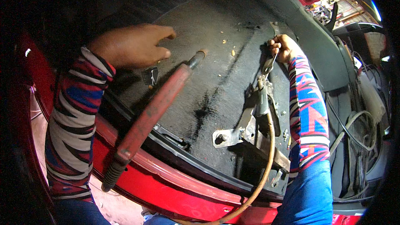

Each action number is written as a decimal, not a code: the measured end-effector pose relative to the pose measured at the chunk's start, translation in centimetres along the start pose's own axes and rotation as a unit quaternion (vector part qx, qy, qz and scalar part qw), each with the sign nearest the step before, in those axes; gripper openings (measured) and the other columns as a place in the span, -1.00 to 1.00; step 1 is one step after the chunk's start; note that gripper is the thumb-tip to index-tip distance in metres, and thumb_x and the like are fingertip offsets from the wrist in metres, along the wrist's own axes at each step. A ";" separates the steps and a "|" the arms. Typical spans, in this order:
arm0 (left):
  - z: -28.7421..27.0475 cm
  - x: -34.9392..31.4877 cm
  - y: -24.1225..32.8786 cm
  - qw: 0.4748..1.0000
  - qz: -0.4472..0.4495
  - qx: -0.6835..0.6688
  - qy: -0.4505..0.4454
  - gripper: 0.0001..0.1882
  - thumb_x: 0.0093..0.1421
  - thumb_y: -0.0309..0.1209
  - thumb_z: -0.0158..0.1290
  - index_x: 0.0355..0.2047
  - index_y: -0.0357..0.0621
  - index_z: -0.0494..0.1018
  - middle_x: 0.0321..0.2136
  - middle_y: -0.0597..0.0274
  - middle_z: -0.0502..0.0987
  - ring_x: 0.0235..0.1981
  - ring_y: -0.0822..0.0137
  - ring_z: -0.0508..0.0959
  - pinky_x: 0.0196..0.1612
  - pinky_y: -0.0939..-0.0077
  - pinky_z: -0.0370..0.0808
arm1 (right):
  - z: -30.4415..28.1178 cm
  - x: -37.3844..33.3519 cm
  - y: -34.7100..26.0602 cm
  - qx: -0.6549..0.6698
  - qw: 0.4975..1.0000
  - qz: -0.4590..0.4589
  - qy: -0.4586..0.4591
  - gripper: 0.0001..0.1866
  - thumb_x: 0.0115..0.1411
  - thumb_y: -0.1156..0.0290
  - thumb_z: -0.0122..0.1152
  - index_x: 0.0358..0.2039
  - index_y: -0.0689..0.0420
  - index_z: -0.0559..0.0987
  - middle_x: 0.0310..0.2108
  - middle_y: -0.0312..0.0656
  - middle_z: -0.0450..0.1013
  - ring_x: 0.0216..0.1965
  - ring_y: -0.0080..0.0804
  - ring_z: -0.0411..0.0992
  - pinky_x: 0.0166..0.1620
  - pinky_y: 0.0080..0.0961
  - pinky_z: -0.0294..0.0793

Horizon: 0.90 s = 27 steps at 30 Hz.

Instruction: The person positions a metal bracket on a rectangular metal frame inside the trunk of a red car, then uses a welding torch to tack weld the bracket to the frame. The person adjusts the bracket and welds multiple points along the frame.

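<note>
My left hand (135, 46) hovers over the dark floor carpet, fingers apart and holding nothing. My right hand (284, 48) is closed around a metal wrench (269, 63); one forked end pokes out above the fingers. Just below it, a metal spring clamp (262, 98) with a tan cable (271, 150) grips a bare metal bracket (250, 127). The bracket has a bolt through its flat tab. Between my arms lies a red-handled welding torch (152, 116), its bent nozzle on the carpet and its ribbed black end over the red sill.
The carpet (225, 29) carries crumbs and dark stains. A small black piece (150, 76) lies beside my left hand. The red door sill (166, 187) runs along the near side. Grey trim (321, 58) and loose cables (368, 135) are at the right.
</note>
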<state>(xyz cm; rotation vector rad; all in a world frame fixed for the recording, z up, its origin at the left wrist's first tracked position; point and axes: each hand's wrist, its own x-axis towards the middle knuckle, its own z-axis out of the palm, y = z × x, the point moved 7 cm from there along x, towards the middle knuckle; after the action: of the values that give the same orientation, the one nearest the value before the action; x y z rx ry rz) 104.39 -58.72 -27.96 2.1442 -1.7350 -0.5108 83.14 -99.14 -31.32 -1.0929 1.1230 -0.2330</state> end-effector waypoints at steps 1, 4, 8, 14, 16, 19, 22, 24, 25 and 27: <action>-0.3 0.1 -0.3 1.000 -0.009 0.010 0.002 -0.47 0.32 -0.24 0.10 0.21 -0.28 0.36 0.06 -0.21 0.55 0.08 -0.13 0.55 0.17 0.14 0.46 | -0.5 -0.7 0.0 0.011 1.000 0.002 -0.026 -0.89 0.27 0.53 -0.16 -0.38 0.20 0.36 -0.58 -0.28 0.33 -0.76 -0.61 0.08 -0.73 -0.63 0.10; -1.4 0.1 -1.6 0.998 -0.030 0.032 0.052 -0.46 0.31 -0.23 0.11 0.20 -0.29 0.37 0.05 -0.21 0.55 0.07 -0.14 0.56 0.16 0.14 0.47 | -3.0 -4.7 -3.0 0.074 0.992 -0.060 -0.088 -0.85 0.35 0.38 0.03 -0.25 0.22 0.42 -0.56 -0.36 0.27 -0.73 -0.69 0.04 -0.71 -0.69 0.00; -1.0 0.4 -3.3 0.997 -0.060 0.042 0.011 -0.49 0.30 -0.20 0.11 0.15 -0.29 0.43 0.03 -0.21 0.56 0.06 -0.15 0.56 0.15 0.13 0.48 | -8.0 -12.1 -6.0 -0.005 0.993 -0.114 -0.036 -0.64 0.36 0.23 0.15 0.00 0.23 0.47 -0.46 -0.32 0.38 -0.72 -0.74 0.05 -0.72 -0.73 -0.03; -1.5 0.2 -5.2 0.988 -0.142 0.059 -0.004 -0.37 0.28 -0.06 0.13 0.22 -0.26 0.42 0.15 -0.21 0.49 0.17 -0.11 0.52 0.23 0.11 0.44 | -16.7 -24.2 0.3 -0.387 0.879 -0.171 0.220 -0.69 0.28 0.03 0.20 -0.16 -0.03 0.62 -0.65 -0.43 0.35 -0.79 -0.66 0.15 -0.71 -0.64 0.10; -1.5 0.4 -5.1 0.991 -0.128 0.027 -0.015 -0.35 0.28 -0.05 0.13 0.22 -0.27 0.41 0.16 -0.19 0.50 0.18 -0.10 0.51 0.24 0.11 0.43 | -19.9 -28.2 5.1 -0.366 0.895 -0.124 0.225 -0.72 0.31 0.09 0.14 -0.18 0.00 0.61 -0.63 -0.38 0.38 -0.78 -0.66 0.16 -0.72 -0.62 0.09; -1.4 0.3 -5.3 0.990 -0.134 0.027 -0.029 -0.33 0.27 -0.03 0.13 0.23 -0.27 0.41 0.16 -0.17 0.50 0.19 -0.08 0.51 0.24 0.12 0.43 | -25.0 -32.6 11.6 -0.353 0.883 -0.042 0.308 -0.69 0.32 0.06 0.14 -0.35 0.04 0.57 -0.62 -0.32 0.43 -0.72 -0.61 0.25 -0.65 -0.55 0.16; -1.8 -0.6 -6.2 0.981 -0.178 0.071 0.022 -0.36 0.27 -0.04 0.15 0.20 -0.25 0.44 0.12 -0.15 0.53 0.14 -0.06 0.55 0.20 0.13 0.46 | -28.1 -35.1 16.1 -0.294 0.887 -0.036 0.355 -0.69 0.32 0.08 0.15 -0.39 0.05 0.55 -0.61 -0.32 0.43 -0.72 -0.60 0.24 -0.63 -0.55 0.16; -2.1 -0.6 -7.0 0.976 -0.199 0.075 0.039 -0.40 0.26 -0.05 0.16 0.16 -0.23 0.48 0.08 -0.14 0.56 0.08 -0.04 0.58 0.15 0.13 0.49 | -28.4 -35.8 17.6 -0.268 0.887 -0.090 0.364 -0.61 0.32 0.04 0.17 -0.15 0.14 0.62 -0.52 -0.33 0.45 -0.63 -0.64 0.26 -0.56 -0.60 0.17; -1.9 -0.6 -7.3 0.976 -0.205 0.060 0.027 -0.43 0.26 -0.06 0.17 0.13 -0.22 0.50 0.05 -0.14 0.57 0.05 -0.03 0.60 0.12 0.12 0.51 | -28.0 -35.7 17.7 -0.263 0.887 -0.149 0.348 -0.56 0.33 0.01 0.17 -0.03 0.13 0.58 -0.47 -0.32 0.45 -0.58 -0.64 0.27 -0.52 -0.61 0.18; -2.1 -0.7 -7.6 0.971 -0.224 0.050 0.064 -0.54 0.24 -0.10 0.22 -0.03 -0.22 0.59 -0.12 -0.11 0.64 -0.09 0.02 0.65 0.02 0.12 0.54 | -29.1 -36.3 19.3 -0.196 0.908 -0.090 0.360 -0.45 0.37 -0.04 0.13 0.20 0.07 0.42 -0.36 -0.34 0.39 -0.51 -0.61 0.22 -0.40 -0.61 0.22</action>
<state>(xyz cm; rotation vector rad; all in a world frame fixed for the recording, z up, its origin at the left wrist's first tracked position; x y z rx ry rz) 111.83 -56.46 -29.63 2.5902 -1.2307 -0.3878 35.80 -83.19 -24.89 -1.5315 1.7796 -0.6113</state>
